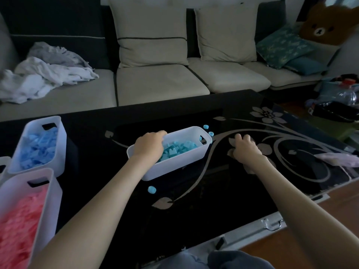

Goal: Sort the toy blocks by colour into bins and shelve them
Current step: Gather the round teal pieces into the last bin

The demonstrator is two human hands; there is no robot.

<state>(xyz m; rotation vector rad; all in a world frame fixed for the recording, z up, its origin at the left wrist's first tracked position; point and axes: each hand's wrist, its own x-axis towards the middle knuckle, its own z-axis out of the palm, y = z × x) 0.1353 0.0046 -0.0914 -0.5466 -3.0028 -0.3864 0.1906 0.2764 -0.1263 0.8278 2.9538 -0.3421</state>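
The black glass bench point(213, 191), patterned with pale flowers, carries 3 white bins: the centre bin point(174, 166) of turquoise blocks, the blue bin point(59, 152) and the pink bin point(52, 200) at left. A loose turquoise ring point(152, 190) lies just before the centre bin.

White middle bin point(174, 167) of turquoise blocks point(178, 149), loose turquoise rounds point(152, 190) beside it, blue-block bin point(60, 144) and pink-block bin point(50, 200) at left.

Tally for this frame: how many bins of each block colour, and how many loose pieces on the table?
Blue-block bin: 1
Pink-block bin: 1
Turquoise-block bin: 1
Loose turquoise pieces on the table: 3
Total: 6
Left-edge sliver, maybe another bin, not counted.
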